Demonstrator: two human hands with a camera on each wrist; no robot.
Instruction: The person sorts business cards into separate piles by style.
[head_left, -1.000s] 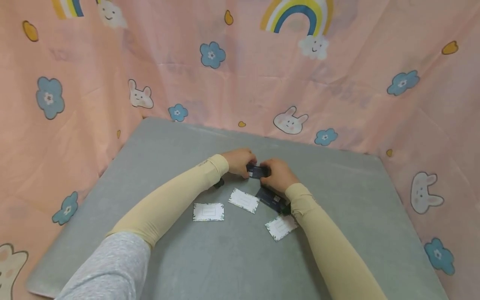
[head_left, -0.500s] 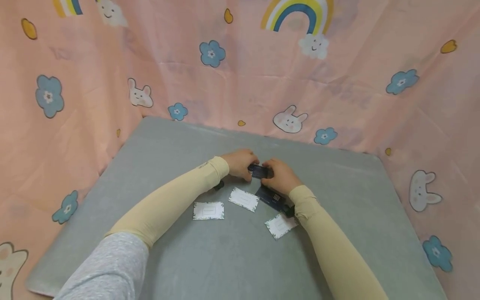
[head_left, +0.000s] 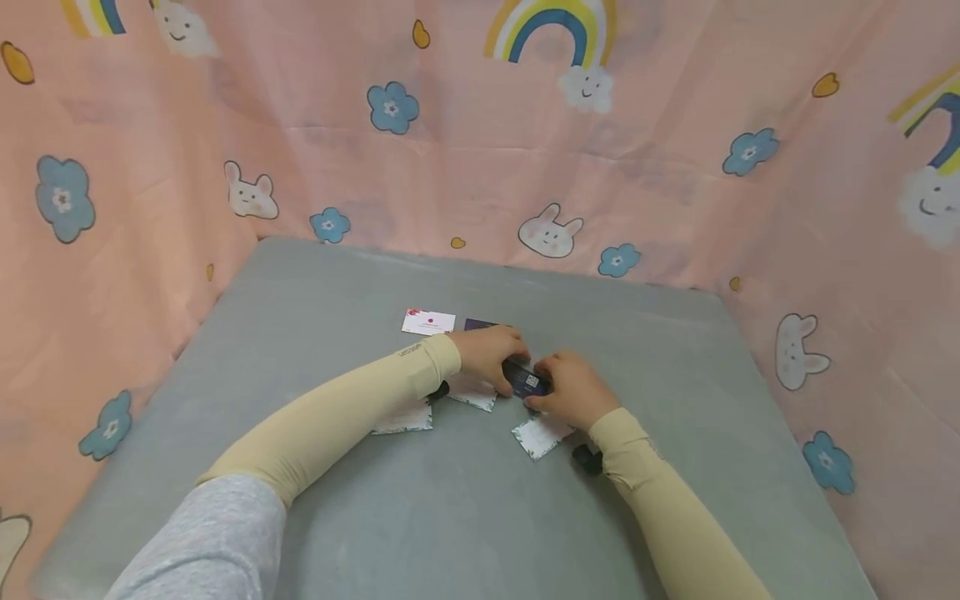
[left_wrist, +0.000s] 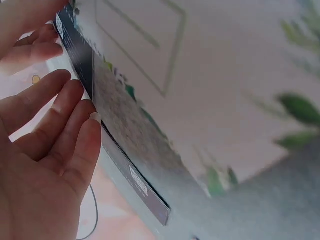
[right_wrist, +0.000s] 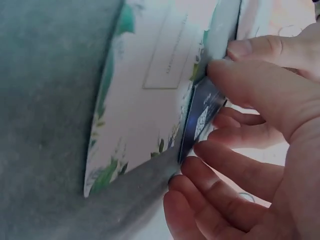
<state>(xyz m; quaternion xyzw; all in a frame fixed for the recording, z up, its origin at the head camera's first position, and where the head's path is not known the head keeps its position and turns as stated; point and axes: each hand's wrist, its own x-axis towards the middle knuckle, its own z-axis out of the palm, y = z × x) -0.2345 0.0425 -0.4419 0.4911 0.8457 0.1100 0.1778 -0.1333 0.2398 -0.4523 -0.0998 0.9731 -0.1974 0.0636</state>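
Observation:
A dark business card (head_left: 525, 380) with a small pale code square lies between both hands. My left hand (head_left: 491, 354) holds its left end, and my right hand (head_left: 576, 390) holds its right end, thumb and fingers at opposite edges. In the right wrist view the same dark card (right_wrist: 204, 112) shows between the right thumb and forefinger. Another dark card (head_left: 480, 323) lies just behind the left hand, which partly covers it. Next to that one is a white card (head_left: 427, 322) with a red corner. A leafy-bordered white card (head_left: 543, 433) sits before the right hand.
Two more leafy-bordered white cards, a left one (head_left: 408, 418) and a middle one (head_left: 474, 395), lie partly hidden by the left arm. All rest on a grey table (head_left: 420, 517). A pink patterned curtain (head_left: 465, 183) hangs around its back and sides.
Both hands have left the rear dark card and come nearer, onto the front dark card. The rear dark card and the red-cornered white card now show behind the left hand. The view has turned right.

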